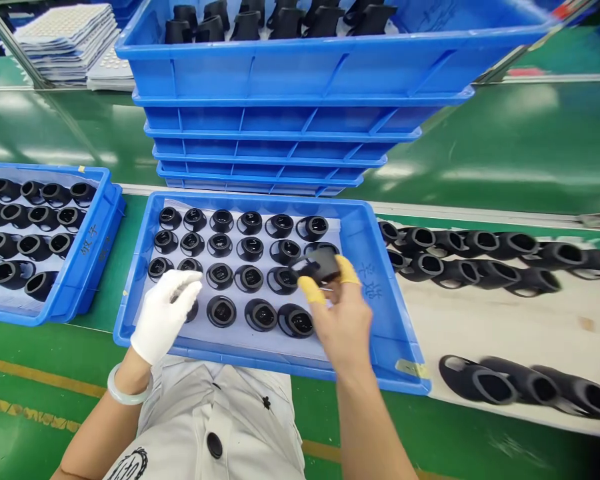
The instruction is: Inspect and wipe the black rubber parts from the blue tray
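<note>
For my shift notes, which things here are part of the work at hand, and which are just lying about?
In use: gloved left hand; right hand; black part held in it; front blue tray; black parts in that tray.
Lying about: stacked blue crates; left blue tray; loose black parts; stacked sheets.

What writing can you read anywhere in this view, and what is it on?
"板子" (best reading, not certain): handwritten on the right wall of the left blue plastic tray.
Handwritten characters on the right inner wall of the middle blue plastic tray: too blurred to read.
Faint marks inside the top stacked blue plastic tray: too faint to read.
Dark round emblem on the white smock: cut off, unreadable.
</note>
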### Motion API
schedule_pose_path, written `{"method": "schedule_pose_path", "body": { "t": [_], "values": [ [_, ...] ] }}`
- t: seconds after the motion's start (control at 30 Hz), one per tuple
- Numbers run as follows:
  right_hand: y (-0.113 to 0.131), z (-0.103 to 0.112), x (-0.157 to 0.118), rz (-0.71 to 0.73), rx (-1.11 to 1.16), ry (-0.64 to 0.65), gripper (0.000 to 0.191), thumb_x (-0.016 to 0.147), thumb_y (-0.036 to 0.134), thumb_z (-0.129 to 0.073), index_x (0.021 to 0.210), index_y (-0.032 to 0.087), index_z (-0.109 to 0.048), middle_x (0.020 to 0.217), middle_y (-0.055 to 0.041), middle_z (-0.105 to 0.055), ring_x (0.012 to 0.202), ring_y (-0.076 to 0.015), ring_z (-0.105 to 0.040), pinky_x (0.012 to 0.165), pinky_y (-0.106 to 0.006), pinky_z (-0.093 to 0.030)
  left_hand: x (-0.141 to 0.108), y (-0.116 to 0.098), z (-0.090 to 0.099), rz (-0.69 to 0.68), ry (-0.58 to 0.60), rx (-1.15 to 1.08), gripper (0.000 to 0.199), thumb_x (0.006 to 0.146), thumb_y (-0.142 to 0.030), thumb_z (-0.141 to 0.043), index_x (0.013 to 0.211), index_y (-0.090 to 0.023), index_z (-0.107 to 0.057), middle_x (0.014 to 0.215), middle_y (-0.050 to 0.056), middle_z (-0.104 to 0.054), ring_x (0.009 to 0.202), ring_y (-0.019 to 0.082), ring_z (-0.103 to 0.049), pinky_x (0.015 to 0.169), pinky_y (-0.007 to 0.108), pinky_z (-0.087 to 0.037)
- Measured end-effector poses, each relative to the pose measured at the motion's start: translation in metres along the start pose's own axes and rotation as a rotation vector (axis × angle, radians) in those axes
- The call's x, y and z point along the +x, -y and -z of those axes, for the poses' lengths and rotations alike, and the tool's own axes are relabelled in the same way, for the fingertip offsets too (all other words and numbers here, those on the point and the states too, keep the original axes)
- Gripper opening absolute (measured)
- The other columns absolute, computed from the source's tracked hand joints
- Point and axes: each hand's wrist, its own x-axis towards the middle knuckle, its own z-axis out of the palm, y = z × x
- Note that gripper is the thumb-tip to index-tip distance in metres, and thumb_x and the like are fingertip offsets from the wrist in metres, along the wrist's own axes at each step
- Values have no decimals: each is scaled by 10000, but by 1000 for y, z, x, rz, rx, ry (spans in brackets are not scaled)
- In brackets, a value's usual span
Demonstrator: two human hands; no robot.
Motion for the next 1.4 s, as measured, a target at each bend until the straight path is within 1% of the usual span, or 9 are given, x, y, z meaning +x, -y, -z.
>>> {"method": "schedule_pose_path", "body": {
  "t": [0.17,0.37,0.5,0.63,0.8,0.93,1.13,1.27,1.4],
  "values": [
    [-39,29,31,-199,-527,84,696,824,404,-520,1359,-12,-361,1086,-257,-603,973,-387,-599,808,-470,-453,14,15,18,2,30,286,299,846,-376,-519,1002,-163,-662,1038,88,-684,987,223,-628,892,336,-488],
    [-73,11,46,-144,-707,261,611,856,371,-472,1311,-32,-418,1082,-273,-570,964,-379,-591,798,-453,-458,22,28,26,76,213,645,312,890,-311,-452,1071,-161,-657,1112,101,-673,1048,241,-613,957,350,-442],
    [-75,6,47,-91,-779,230,658,859,419,-477,1326,-41,-413,1046,-273,-542,942,-393,-579,786,-468,-462,22,35,19,211,388,800,338,878,-310,-473,1141,-168,-631,1171,122,-656,1093,268,-605,939,354,-447],
    [-57,10,36,-38,-763,109,638,864,396,-459,1330,-38,-420,1070,-278,-521,971,-404,-551,814,-489,-452,23,41,9,280,427,863,388,818,-286,-550,1178,-152,-605,1173,175,-649,1075,312,-615,894,391,-463],
    [-29,-4,17,177,-402,9,547,879,447,-385,1231,59,-540,1000,-197,-572,886,-316,-568,811,-461,-464,27,43,3,302,416,923,325,797,-228,-530,1091,-145,-641,1083,186,-682,1010,306,-643,855,397,-473],
    [-3,-34,-6,255,-17,197,439,867,443,-452,1136,126,-593,1020,-154,-604,799,-237,-585,782,-395,-480,26,34,5,274,374,932,267,826,-245,-470,966,-146,-675,971,170,-708,933,298,-662,791,383,-487],
    [31,-74,-44,84,441,703,328,856,432,-509,1012,157,-598,859,-71,-655,705,-189,-577,713,-350,-474,12,8,6,168,214,742,284,819,-247,-474,1026,-208,-666,969,77,-717,906,245,-657,818,345,-485],
    [41,-75,-50,-107,844,700,324,863,497,-526,793,187,-591,739,-29,-610,664,-166,-542,644,-300,-455,3,-7,6,62,10,387,258,831,-306,-518,992,-190,-682,999,61,-706,882,206,-650,835,316,-495],
    [49,-60,-46,-247,1172,715,342,830,519,-606,766,185,-640,708,-21,-580,619,-141,-499,579,-271,-423,1,-16,7,50,-45,76,265,834,-356,-535,961,-185,-692,945,48,-705,781,166,-643,738,274,-521]
  ]
}}
